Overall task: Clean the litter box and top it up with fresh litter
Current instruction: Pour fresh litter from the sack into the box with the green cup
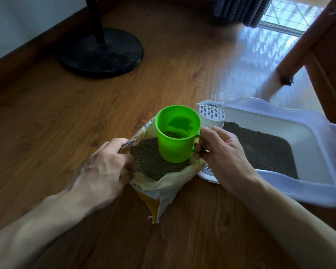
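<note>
An open bag of litter (155, 188) stands on the wooden floor, filled with grey-green granules. My left hand (105, 167) grips the bag's left rim and holds it open. My right hand (219, 154) holds a green plastic cup (176, 136) by its handle, upright over the granules, with a little litter in its bottom. To the right lies a white litter box (306, 144) with dark litter spread inside. A white slotted scoop (211, 113) rests at the box's near-left corner.
A black round fan base (103, 53) with its pole stands at the back left by the wall. A wooden furniture leg (299, 53) rises behind the litter box. Dark curtains (241, 8) hang before a bright glass door at the top right.
</note>
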Demonstrator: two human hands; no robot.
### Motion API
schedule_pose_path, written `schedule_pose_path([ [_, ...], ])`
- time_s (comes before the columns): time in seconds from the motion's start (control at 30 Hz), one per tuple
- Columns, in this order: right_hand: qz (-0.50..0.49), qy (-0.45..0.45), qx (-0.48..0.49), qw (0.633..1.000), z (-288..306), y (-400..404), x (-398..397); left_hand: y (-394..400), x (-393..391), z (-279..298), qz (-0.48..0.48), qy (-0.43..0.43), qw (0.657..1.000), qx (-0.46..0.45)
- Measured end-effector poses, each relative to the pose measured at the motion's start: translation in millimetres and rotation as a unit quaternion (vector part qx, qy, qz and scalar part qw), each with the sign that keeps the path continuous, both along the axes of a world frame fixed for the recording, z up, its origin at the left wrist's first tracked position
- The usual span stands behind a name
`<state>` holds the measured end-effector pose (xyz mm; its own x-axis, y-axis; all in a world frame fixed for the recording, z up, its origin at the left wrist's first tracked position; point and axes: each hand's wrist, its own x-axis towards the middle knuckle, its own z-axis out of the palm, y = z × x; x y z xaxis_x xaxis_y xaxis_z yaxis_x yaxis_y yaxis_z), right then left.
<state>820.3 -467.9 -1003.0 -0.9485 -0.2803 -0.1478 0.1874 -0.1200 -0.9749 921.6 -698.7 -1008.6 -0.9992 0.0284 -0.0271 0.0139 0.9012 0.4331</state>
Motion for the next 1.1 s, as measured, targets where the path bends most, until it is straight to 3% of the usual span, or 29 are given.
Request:
schedule_pose_path([
  [0.17, 0.023, 0.066, 0.050, 0.996, -1.5, 6.9, 3.4, -0.2, -0.1, -0.8, 0.008, -0.011, 1.000, 0.009],
  [0.33, -0.023, 0.045, -0.001, 0.999, -2.3, 14.4, 8.7, 1.9, -0.8, -1.3, 0.018, -0.024, 1.000, 0.001],
  [0.43, 0.010, 0.032, 0.008, 0.999, -3.2, 19.6, 12.3, 1.0, -1.1, -3.1, 0.014, -0.020, 1.000, -0.008],
  [0.57, -0.059, -0.005, -0.057, 0.997, 2.1, 21.6, 5.2, 0.5, -2.9, -4.5, 0.010, -0.022, 0.999, -0.021],
  [0.7, -0.026, -0.026, -0.075, 0.997, 10.6, 26.3, 3.5, -1.7, -2.0, -6.2, -0.001, -0.023, 1.000, -0.016],
  [0.9, -0.105, 0.001, -0.151, 0.983, 28.1, 61.9, -19.3, -6.8, -5.9, -14.3, -0.031, 0.006, 0.999, -0.022],
  [1.0, -0.178, 0.017, -0.097, 0.979, 32.2, 92.5, -38.5, -8.7, -8.7, -16.4, -0.053, 0.026, 0.998, -0.021],
  [1.1, -0.241, 0.109, 0.118, 0.957, 29.3, 125.4, -55.1, -5.8, -10.8, -16.2, -0.051, 0.034, 0.998, -0.025],
])
